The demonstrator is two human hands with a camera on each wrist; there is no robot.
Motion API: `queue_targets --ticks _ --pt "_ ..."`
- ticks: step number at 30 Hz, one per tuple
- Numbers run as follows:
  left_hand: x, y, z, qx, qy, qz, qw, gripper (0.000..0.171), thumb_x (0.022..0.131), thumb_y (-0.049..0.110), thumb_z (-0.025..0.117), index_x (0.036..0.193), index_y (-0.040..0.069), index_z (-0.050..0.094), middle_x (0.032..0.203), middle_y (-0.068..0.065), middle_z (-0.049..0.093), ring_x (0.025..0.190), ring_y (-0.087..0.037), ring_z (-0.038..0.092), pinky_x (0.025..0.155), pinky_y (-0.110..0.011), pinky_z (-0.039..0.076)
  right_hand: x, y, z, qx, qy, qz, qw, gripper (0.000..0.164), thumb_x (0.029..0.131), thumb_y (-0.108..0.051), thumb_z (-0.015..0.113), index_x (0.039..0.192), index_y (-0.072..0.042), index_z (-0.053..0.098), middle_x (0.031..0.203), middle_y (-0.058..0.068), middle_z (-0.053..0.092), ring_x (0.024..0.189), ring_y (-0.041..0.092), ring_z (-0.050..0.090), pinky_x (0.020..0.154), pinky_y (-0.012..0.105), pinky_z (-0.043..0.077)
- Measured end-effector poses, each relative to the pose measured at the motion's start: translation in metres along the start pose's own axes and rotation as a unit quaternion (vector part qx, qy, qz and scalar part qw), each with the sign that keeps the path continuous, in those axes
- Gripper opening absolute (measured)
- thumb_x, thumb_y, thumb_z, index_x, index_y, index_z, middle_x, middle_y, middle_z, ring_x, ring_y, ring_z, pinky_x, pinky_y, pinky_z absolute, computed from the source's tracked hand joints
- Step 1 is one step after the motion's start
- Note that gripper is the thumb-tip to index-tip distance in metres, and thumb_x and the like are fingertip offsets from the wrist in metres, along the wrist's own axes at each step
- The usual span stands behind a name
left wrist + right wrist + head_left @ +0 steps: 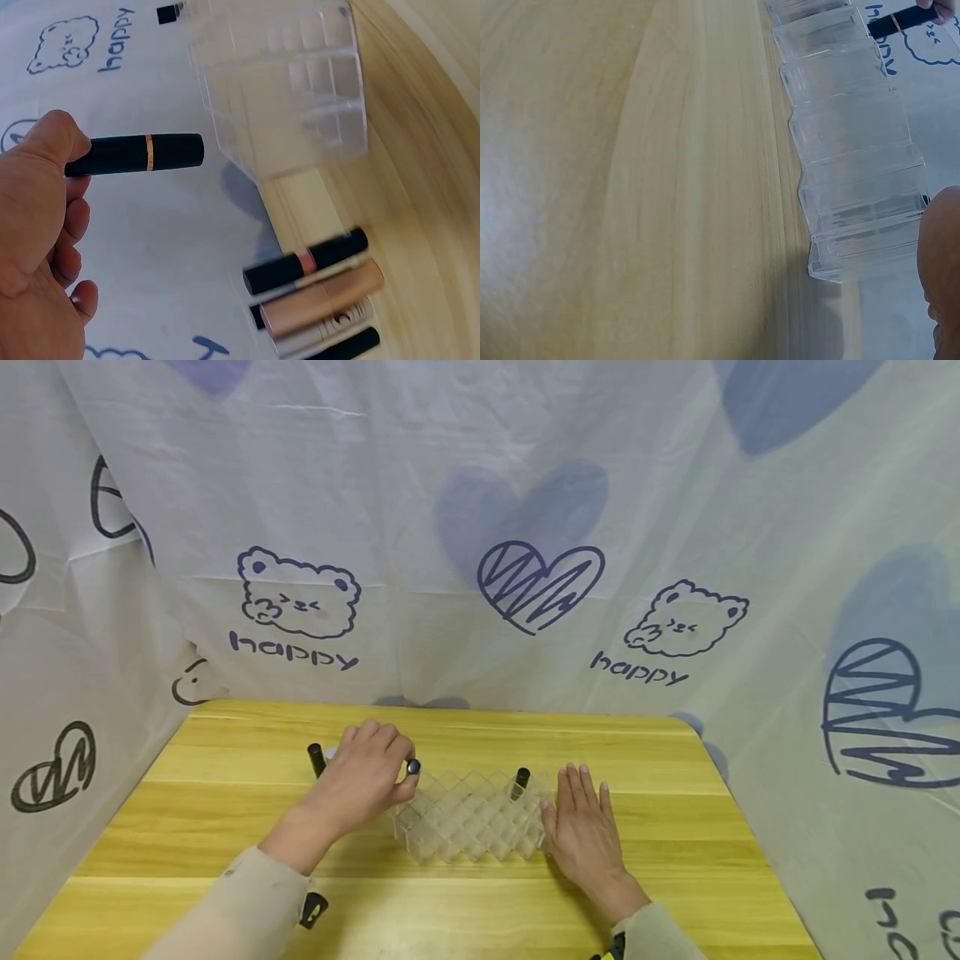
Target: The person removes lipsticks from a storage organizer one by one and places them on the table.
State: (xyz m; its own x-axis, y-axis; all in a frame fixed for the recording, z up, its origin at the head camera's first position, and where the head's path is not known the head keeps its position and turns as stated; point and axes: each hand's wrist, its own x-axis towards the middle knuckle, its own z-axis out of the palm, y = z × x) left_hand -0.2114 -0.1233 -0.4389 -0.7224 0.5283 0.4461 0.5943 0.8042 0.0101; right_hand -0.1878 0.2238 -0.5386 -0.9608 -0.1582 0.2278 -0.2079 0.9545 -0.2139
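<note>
My left hand (367,768) pinches a black lipstick tube (120,155) with a thin gold band between thumb and fingers. It is above the left end of a clear plastic organizer (468,827) with diamond-shaped compartments. The lower end of the tube is free of the organizer in the left wrist view. Another black tube (520,783) stands in a compartment toward the organizer's right back. My right hand (585,839) lies flat with straight fingers at the organizer's right end, thumb right at its side wall.
Left of the organizer stand several tubes: a black one with a pink band (306,261), a rose-gold one (322,298), a pale clear one (341,319) and another black one (349,346). A printed cloth (420,610) hangs behind the wooden table (450,918).
</note>
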Motion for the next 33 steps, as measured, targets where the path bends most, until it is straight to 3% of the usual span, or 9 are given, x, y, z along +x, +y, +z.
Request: queue_targets --ticks 14,26,33 --pt "-0.031 -0.029 -0.013 -0.007 0.015 -0.034 0.9993 0.015 0.088 0.022 0.072 0.094 0.01 0.064 0.088 0.0 0.055 0.086 -0.023 0.043 0.076 -0.037 0.03 0.0 0.0 0.0 0.0 -0.004 0.003 1.0 0.068 0.114 -0.041 0.039 0.162 0.006 0.03 0.171 0.023 0.026 0.161 0.04 0.018 0.127 0.064 0.014" --pt "-0.064 -0.054 -0.023 0.008 0.022 -0.055 0.9982 0.022 0.084 0.022 0.08 0.098 0.009 0.068 0.094 -0.003 0.063 0.089 -0.027 0.049 0.076 -0.042 0.035 0.001 0.0 0.0 -0.004 0.003 -0.002 1.0 0.067 0.114 -0.04 0.041 0.161 0.006 0.032 0.169 0.024 0.03 0.161 0.04 0.02 0.127 0.064 0.016" --pt "-0.078 -0.067 -0.02 0.004 -0.007 -0.079 0.9969 0.027 0.088 0.026 0.078 0.103 0.006 0.068 0.1 -0.008 0.064 0.091 -0.029 0.05 0.078 -0.043 0.035 0.001 -0.001 0.0 -0.003 0.0 0.0 1.0 0.066 0.114 -0.039 0.042 0.161 0.006 0.032 0.17 0.024 0.029 0.161 0.04 0.02 0.127 0.064 0.016"
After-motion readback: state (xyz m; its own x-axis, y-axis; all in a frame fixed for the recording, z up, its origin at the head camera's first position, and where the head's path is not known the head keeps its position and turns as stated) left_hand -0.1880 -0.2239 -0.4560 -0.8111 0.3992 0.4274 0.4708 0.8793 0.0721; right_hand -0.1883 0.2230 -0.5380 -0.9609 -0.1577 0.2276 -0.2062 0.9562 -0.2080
